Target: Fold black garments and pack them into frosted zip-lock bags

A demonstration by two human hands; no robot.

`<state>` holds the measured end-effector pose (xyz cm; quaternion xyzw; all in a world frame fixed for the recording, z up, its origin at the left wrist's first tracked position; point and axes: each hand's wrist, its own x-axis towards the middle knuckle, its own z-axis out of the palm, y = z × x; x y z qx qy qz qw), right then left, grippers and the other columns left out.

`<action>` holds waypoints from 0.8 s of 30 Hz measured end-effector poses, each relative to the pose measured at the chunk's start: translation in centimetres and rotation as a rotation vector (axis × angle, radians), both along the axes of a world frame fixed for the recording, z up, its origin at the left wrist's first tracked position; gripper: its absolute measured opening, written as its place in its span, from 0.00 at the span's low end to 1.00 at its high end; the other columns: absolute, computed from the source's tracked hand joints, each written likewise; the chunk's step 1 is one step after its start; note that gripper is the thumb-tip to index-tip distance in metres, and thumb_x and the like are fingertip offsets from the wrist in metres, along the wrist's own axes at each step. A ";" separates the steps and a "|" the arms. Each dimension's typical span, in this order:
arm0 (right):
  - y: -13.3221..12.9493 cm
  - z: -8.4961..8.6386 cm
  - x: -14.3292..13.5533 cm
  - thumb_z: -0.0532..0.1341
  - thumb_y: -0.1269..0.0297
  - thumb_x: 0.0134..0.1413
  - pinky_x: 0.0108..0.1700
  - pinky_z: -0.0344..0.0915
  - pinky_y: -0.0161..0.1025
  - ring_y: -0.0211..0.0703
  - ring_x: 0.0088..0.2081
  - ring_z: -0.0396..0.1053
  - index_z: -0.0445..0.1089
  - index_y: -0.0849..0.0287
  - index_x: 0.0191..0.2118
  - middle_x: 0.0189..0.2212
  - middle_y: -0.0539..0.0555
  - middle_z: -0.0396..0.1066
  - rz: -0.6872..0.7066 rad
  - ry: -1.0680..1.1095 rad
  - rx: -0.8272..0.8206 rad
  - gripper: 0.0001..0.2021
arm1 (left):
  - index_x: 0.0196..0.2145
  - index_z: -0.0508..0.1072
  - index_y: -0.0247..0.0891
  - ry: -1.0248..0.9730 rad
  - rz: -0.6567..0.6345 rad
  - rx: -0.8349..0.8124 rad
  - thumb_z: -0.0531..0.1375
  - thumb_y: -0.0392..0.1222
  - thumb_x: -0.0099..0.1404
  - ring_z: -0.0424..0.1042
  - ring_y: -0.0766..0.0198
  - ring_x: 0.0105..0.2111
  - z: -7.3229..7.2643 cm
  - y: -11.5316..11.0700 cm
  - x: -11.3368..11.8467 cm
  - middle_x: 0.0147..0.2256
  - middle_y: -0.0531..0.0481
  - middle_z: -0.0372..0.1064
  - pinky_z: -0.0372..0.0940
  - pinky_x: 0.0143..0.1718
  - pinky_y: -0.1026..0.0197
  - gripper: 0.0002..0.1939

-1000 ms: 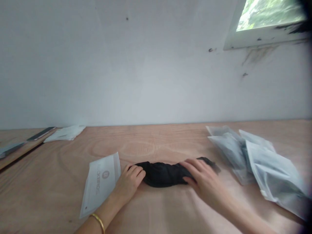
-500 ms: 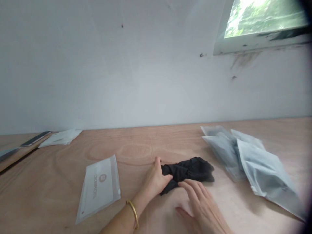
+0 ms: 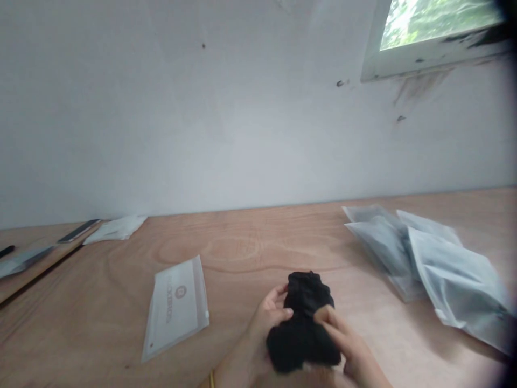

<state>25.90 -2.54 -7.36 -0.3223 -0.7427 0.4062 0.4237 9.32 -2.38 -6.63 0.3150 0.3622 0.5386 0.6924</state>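
Observation:
A folded black cloth is held just above the wooden table, its near end smeared by motion. My left hand grips its left edge, thumb on top and fingers beneath. From the right, my right hand pinches the cloth's right side with bent fingers. To the left lies a flat, frosted zip bag with a printed round logo and lettering, apart from both hands.
Several filled frosted zip bags overlap on the right of the table. White sheets or bags and a dark flat object lie at the back left. A pale wall stands behind the table.
The black cloth has turned from lying sideways to pointing away from me and come nearer. My right hand has moved from beside its lower edge to gripping its right side.

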 end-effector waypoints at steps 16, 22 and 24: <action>4.6 0.6 1.8 0.75 0.65 0.31 0.39 0.76 0.39 0.51 0.39 0.77 0.64 0.52 0.57 0.42 0.53 0.78 -0.164 0.697 -1.147 0.41 | 0.46 0.65 0.33 1.617 0.436 -0.271 0.53 0.39 0.66 0.68 0.47 0.49 3.7 -1.6 -14.2 0.46 0.34 0.68 0.61 0.45 0.52 0.11; 3.8 1.3 -0.4 0.72 0.62 0.38 0.42 0.74 0.43 0.54 0.41 0.76 0.64 0.56 0.55 0.40 0.57 0.78 -0.128 0.711 -1.182 0.35 | 0.28 0.64 0.39 1.584 0.278 -0.184 0.51 0.34 0.64 0.71 0.58 0.34 1.9 -1.6 -13.1 0.27 0.49 0.69 0.59 0.37 0.60 0.08; 3.0 1.3 -2.2 0.71 0.59 0.41 0.46 0.72 0.46 0.56 0.45 0.75 0.65 0.58 0.53 0.41 0.58 0.78 -0.060 0.717 -1.156 0.31 | 0.26 0.63 0.39 1.489 0.180 -0.051 0.53 0.35 0.62 0.70 0.60 0.31 1.3 -1.9 -9.2 0.25 0.52 0.68 0.58 0.33 0.63 0.07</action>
